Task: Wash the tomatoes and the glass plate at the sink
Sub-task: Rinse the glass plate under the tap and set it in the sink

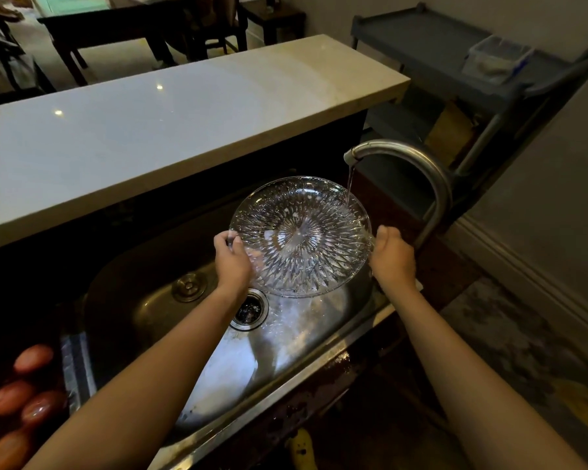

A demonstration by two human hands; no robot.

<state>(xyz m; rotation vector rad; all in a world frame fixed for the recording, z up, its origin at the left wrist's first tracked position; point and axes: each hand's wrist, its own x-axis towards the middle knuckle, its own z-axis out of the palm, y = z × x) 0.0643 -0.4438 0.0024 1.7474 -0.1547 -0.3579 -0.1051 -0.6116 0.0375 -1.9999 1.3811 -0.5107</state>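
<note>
Cut-glass plate [301, 237] held at frame centre above the steel sink [218, 368], tilted so its patterned face is toward the camera. Left hand [231, 261] closed on the plate's left rim, thumb over the front edge, fingers behind. Right hand [392, 256] curled on the right rim; its fingers are hidden behind the glass. A thin stream of water [349, 184] falls from the curved faucet [411, 167], right of centre, and lands on the plate's upper right edge. Droplets visible across the glass. Drain [248, 310] sits just below the plate's lower left rim; a round stopper [189, 286] lies on the basin floor to its left. Four tomatoes [24, 405] rest on the dark counter at lower left, outside the sink. Pale stone ledge [150, 130] spans the upper left.
</note>
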